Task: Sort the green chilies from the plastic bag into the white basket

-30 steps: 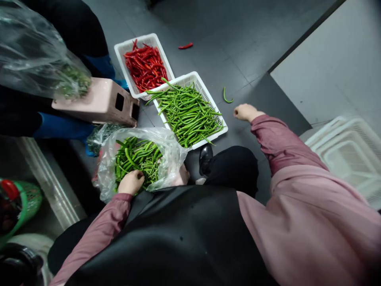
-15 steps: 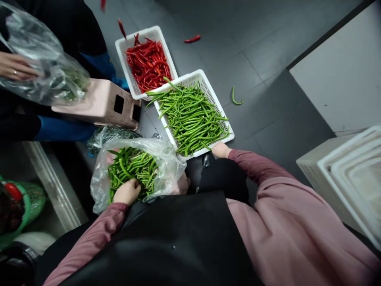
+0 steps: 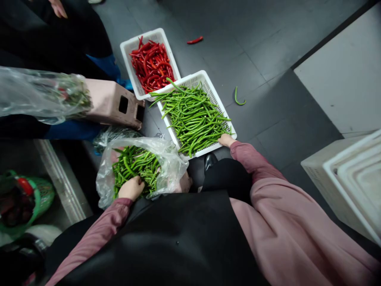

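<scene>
The left hand (image 3: 131,188) is at the open plastic bag (image 3: 104,178), over the bagged green peppers (image 3: 127,163). Its fingers are bent inward, with the tips close together; whether they are clamped on a pepper cannot be told. The right hand (image 3: 226,140) is at the near right corner of the green-pepper basket (image 3: 220,103); its fingers are partly hidden, so their grip cannot be told. The bag mouth is spread wide, probably to give the left hand access. The basket sits within reach of the right hand, and its slotted walls contain the basket peppers (image 3: 198,119), which lie mostly crosswise; some tips overhang the rim. The red-pepper basket (image 3: 127,71) adjoins it, likely to separate the colors. Count: two pepper baskets, one open bag of green peppers, one loose red pepper (image 3: 195,40) and one loose green pepper (image 3: 237,101) on the floor (image 3: 262,43). The piled peppers overlap and cannot be counted. One pink stool (image 3: 104,99) supports one clear bag (image 3: 29,95) of leafy material. One co-worker's hand (image 3: 58,8) is visible beyond.
</scene>
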`<state>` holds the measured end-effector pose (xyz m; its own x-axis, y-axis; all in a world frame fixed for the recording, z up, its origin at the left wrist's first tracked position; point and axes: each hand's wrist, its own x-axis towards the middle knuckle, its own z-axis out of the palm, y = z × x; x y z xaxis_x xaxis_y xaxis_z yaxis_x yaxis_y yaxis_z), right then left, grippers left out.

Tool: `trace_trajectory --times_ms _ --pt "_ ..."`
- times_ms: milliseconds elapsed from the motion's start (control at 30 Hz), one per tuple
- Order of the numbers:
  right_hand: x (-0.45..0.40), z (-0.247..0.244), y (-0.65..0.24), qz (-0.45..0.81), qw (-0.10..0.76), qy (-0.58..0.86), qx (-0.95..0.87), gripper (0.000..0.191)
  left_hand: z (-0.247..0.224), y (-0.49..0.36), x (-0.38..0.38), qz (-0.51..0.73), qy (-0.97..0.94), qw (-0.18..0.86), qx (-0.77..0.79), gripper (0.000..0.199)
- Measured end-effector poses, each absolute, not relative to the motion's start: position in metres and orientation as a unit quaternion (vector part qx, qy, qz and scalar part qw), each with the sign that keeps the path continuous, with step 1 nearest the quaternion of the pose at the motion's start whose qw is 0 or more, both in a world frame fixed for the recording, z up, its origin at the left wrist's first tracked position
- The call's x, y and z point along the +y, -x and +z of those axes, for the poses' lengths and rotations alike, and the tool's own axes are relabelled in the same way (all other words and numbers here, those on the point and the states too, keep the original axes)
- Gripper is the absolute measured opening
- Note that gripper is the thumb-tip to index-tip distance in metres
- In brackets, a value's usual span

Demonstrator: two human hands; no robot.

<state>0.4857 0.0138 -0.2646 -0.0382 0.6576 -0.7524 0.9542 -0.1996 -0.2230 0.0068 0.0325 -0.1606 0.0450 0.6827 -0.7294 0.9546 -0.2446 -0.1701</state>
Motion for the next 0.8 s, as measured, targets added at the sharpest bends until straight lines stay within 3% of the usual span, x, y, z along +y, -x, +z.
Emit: trace_trajectory --times_ms 167,233,333,433,500,600,700,800 --pt "0.006 -0.203 -0.484 -0.448 0.203 -0.602 0.628 0.033 -0.154 -0.006 0.024 -0.293 -0.704 0.209 0.612 0.024" --pt "0.024 -0.164 -0.462 -0.412 0.150 -0.591 0.677 0.036 -0.152 -0.006 0.022 -0.259 -0.717 0.205 0.614 0.024" --pt "0.045 -0.097 -0.381 -0.364 -0.009 -0.472 0.803 0.030 -0.152 -0.006 0.018 -0.222 -0.743 0.191 0.602 0.024" --pt "0.044 -0.059 -0.282 -0.325 -0.002 -0.373 0.869 0.031 -0.153 -0.005 0.015 -0.209 -0.747 0.194 0.600 0.025" --pt "0.046 -0.060 -0.244 -0.285 0.040 -0.355 0.889 0.044 -0.156 -0.002 0.015 -0.213 -0.739 0.206 0.605 0.025" --pt "0.062 -0.087 -0.272 -0.245 -0.002 -0.390 0.888 0.032 -0.163 0.002 0.019 -0.239 -0.721 0.226 0.610 0.023" --pt "0.087 -0.126 -0.389 -0.217 -0.028 -0.618 0.755 0.038 -0.172 0.005 0.023 -0.266 -0.699 0.220 0.626 0.023" --pt "0.107 -0.179 -0.528 -0.204 0.056 -0.835 0.508 0.036 -0.184 0.008 0.022 -0.283 -0.700 0.210 0.621 0.023"
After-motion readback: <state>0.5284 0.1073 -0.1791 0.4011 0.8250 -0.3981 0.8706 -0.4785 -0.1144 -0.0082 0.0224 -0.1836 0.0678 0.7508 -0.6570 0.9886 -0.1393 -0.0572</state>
